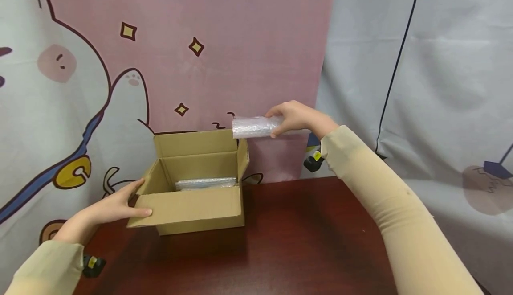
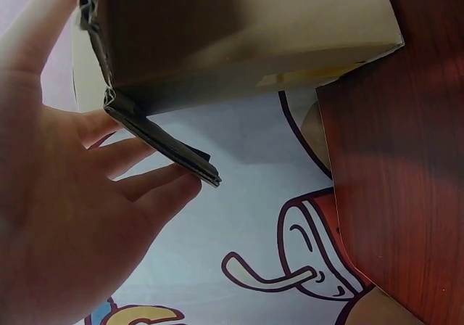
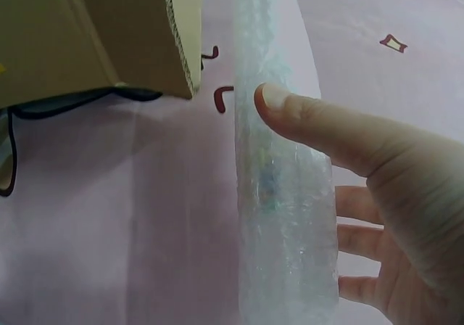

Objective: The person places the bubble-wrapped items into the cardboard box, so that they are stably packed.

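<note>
An open cardboard box stands on the table, its flaps spread outward. My left hand holds it at the left front corner. The thumb lies on the front flap, with the fingers at the left flap; the left wrist view shows fingertips against the flap's underside. Up to the right of the box, my right hand grips a bubble-wrapped package between thumb and fingers. The package is raised level, its left end close over the box's back right corner. Clear bubble wrap shows inside the box.
The dark red wooden table extends in front and to the right of the box. Behind it hangs a pink cartoon-printed cloth, with a grey-white cloth on the right. A small black device is worn at the right wrist.
</note>
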A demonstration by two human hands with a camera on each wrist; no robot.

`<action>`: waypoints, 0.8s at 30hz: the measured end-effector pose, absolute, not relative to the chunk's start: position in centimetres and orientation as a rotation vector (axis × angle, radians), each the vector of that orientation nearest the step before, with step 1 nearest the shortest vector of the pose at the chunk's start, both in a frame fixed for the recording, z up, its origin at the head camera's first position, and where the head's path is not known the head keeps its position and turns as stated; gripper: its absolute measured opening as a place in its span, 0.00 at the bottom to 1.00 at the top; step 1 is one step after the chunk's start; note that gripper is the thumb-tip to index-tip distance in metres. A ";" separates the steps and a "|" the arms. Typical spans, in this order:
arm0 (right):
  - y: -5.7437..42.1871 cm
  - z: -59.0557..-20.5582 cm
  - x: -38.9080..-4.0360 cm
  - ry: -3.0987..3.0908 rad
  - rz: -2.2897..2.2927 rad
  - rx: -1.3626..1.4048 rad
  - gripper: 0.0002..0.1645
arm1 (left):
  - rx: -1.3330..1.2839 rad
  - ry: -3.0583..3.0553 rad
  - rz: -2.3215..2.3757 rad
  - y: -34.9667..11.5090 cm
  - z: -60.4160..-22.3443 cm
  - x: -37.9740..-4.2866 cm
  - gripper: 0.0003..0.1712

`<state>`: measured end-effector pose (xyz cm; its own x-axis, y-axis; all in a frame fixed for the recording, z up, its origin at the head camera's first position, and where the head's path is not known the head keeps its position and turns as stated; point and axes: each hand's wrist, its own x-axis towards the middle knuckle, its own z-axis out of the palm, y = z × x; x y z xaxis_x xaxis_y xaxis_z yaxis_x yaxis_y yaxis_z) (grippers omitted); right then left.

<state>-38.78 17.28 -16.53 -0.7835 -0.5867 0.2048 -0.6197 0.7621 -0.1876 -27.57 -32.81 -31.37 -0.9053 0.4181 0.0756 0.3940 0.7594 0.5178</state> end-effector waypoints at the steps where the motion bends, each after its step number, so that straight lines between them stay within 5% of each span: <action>1: 16.9 -16.5 -38.8 -2.820 0.371 0.972 0.38 | 0.670 2.905 0.840 -32.8 -31.4 -27.6 0.61; 24: 8.5 -15.7 -38.4 -2.780 0.360 1.016 0.38 | 0.673 2.907 0.842 -32.6 -31.6 -27.6 0.60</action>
<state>-38.37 8.52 -15.72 -0.7566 -0.6119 0.2305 -0.6504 0.7404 -0.1696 -27.63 -32.64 -31.60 -0.9050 0.4179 0.0793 0.3956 0.7583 0.5182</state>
